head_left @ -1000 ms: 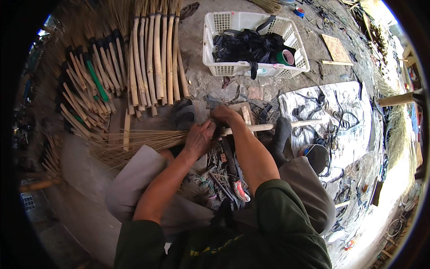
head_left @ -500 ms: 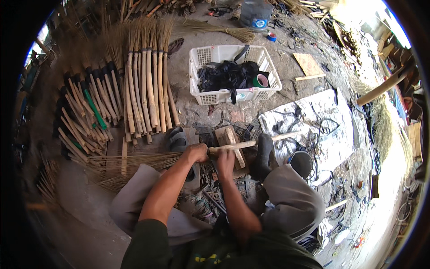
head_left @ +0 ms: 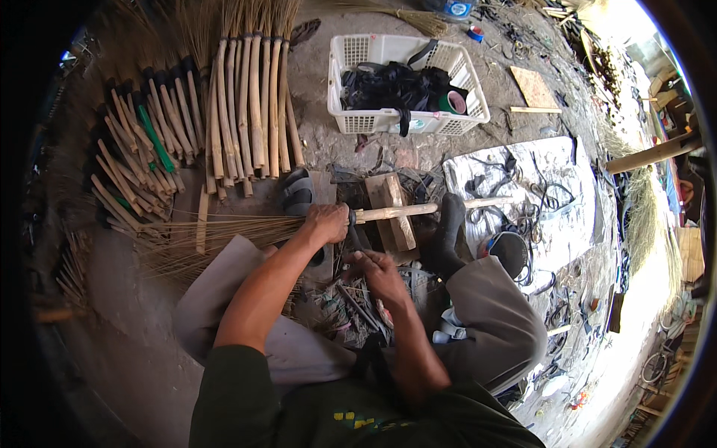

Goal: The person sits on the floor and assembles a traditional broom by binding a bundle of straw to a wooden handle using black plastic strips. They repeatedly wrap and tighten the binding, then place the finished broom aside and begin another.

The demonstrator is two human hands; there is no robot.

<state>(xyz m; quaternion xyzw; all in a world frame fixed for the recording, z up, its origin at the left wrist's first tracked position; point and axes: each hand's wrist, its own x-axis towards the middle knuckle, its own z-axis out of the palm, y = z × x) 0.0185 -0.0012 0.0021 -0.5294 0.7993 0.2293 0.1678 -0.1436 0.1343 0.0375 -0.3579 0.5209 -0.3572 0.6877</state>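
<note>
Fingers of the left hand [head_left: 326, 222] are clenched around the neck of a half-made broom [head_left: 246, 231], right where the pale wooden handle [head_left: 418, 210] meets the fan of thin brown bristles. Just toward five o'clock from it, the right hand [head_left: 379, 270] has its fingers pinched on a dark strap or cord [head_left: 355, 237] that runs up toward the binding; what exactly it pinches is too small to make out.

The broom lies crosswise over the person's lap, bristles spreading toward nine o'clock, handle pointing to three o'clock across a wooden block [head_left: 392, 210] on the floor. A dark-socked foot [head_left: 447, 231] sits against the handle beside the block.

I'd judge the handle stiff and light, easy to steady in one fist. The bristles look springy and loose, likely to splay or slide out if held anywhere but at the bound neck, so that is the sound place to grip; the cord is limp and wants tension kept on it.

Further out, at eleven o'clock, a row of finished brooms [head_left: 250, 104] lies side by side, with shorter dark-tipped bundles [head_left: 138, 149] toward ten. At one o'clock stands a white plastic basket [head_left: 373, 119] holding black straps and tape rolls. A grey sheet [head_left: 553, 201] strewn with cords lies toward three o'clock.
</note>
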